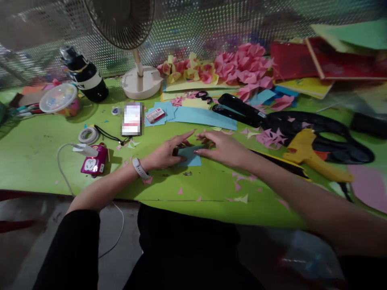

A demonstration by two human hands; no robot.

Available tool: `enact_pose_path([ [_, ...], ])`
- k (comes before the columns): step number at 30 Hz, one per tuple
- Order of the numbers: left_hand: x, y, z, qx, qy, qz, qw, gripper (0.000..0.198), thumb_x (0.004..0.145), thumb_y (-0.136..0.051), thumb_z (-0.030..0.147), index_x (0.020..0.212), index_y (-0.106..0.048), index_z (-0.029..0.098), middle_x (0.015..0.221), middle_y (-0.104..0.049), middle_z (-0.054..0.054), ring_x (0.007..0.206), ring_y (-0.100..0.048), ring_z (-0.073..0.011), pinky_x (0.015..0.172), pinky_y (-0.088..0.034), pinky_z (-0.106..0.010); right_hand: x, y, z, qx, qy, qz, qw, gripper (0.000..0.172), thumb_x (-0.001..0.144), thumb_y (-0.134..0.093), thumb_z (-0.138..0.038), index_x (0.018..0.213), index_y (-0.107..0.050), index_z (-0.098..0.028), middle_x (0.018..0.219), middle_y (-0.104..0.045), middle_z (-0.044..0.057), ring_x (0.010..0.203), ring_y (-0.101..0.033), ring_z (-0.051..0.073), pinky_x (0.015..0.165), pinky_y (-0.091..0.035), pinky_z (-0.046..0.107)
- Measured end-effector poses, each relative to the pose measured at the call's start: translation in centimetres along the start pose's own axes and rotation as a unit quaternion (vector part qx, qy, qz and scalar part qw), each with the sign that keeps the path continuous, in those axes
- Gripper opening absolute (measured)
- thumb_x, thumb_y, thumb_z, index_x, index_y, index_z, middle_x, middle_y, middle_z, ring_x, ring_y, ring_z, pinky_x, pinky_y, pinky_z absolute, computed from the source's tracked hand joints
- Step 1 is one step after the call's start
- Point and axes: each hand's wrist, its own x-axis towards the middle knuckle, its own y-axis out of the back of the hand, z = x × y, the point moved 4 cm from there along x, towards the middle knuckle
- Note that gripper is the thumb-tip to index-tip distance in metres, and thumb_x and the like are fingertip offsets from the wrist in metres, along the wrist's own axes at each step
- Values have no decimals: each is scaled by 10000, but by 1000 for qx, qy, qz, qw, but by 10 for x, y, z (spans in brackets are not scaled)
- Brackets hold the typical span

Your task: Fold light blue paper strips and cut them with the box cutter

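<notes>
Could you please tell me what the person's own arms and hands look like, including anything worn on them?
Both hands are bare of gloves. The left hand has a pale wristband with small holes at its wrist; no band shows at the right hand. The left sleeve is black and leaves the forearm uncovered; the right sleeve, barely in view, looks black too.

- Left hand [165,155], a white band [140,168] on its wrist: thumb over the left part of a small blue sheet [192,156] on the green desk [211,185].
- Right hand [223,148]: thumb tip at the sheet's upper right corner, fingers spread away from the thumb.
- Beyond them: a blue strip [208,117], a black stapler [242,110] across its right end.
- Right: a yellow glue gun [311,157].
- Left: a tape roll [81,136] near a pink adapter [94,164].
- Back: a fan [141,86], pink paper flowers [242,64].
</notes>
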Motion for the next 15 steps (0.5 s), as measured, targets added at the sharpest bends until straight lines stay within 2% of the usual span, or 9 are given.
enact_pose_path([
  [2, 0, 3, -5, -27, 24, 11, 999, 1005, 968, -638, 139, 1766, -48, 296, 1410, -678, -143, 1186, -715, -234, 974, -630, -380, 14, -9, -1, 93, -42, -40, 994, 482, 845, -792, -656, 1075, -790, -234, 1042, -814, 117, 878, -761, 299, 794, -639, 506],
  [4, 3, 15, -12, -18, 41, 35, 998, 991, 994, -636, 171, 1766, -21, 257, 1370, -688, -148, 1141, -726, -216, 946, -633, -356, 25, -13, 3, 179, -81, -49, 979, 533, 772, -830, -711, 993, -778, -228, 934, -809, 96, 827, -750, 277, 766, -629, 469],
  [7, 13, 52, -25, 78, 57, 109, 989, 925, 1043, -620, 256, 1765, -43, 224, 1425, -666, -170, 1221, -702, -231, 1002, -614, -381, 46, -10, 14, 264, -120, -11, 957, 583, 607, -941, -698, 898, -742, -233, 851, -788, 68, 797, -732, 255, 737, -617, 429],
  [9, 19, 83, -35, 164, 82, 185, 965, 872, 1025, -672, 318, 1749, -193, 234, 1528, -615, -179, 1361, -634, -279, 1116, -557, -443, 68, -8, 21, 287, -130, 0, 949, 553, 547, -993, -610, 856, -717, -244, 824, -778, 53, 790, -727, 249, 727, -619, 421],
  [10, 22, 95, -41, 214, 103, 199, 951, 859, 989, -724, 345, 1722, -290, 231, 1567, -592, -180, 1426, -585, -316, 1170, -513, -482, 80, -7, 24, 291, -131, -3, 948, 524, 543, -1005, -559, 843, -709, -247, 817, -777, 50, 784, -727, 247, 723, -621, 421],
  [12, 29, 108, -55, 298, 172, 166, 924, 835, 918, -793, 343, 1652, -435, 172, 1544, -618, -203, 1434, -578, -378, 1202, -465, -523, 106, -6, 26, 284, -131, -13, 950, 456, 566, -1006, -466, 821, -698, -248, 800, -774, 46, 764, -726, 240, 714, -625, 421],
  [15, 36, 112, -68, 322, 240, 114, 909, 610, 981, -676, 291, 1549, -556, 106, 1397, -721, -211, 1290, -687, -352, 1101, -522, -452, 140, -2, 24, 256, -130, -31, 957, 371, 627, -991, -372, 802, -693, -238, 772, -763, 46, 726, -719, 229, 693, -615, 413],
])
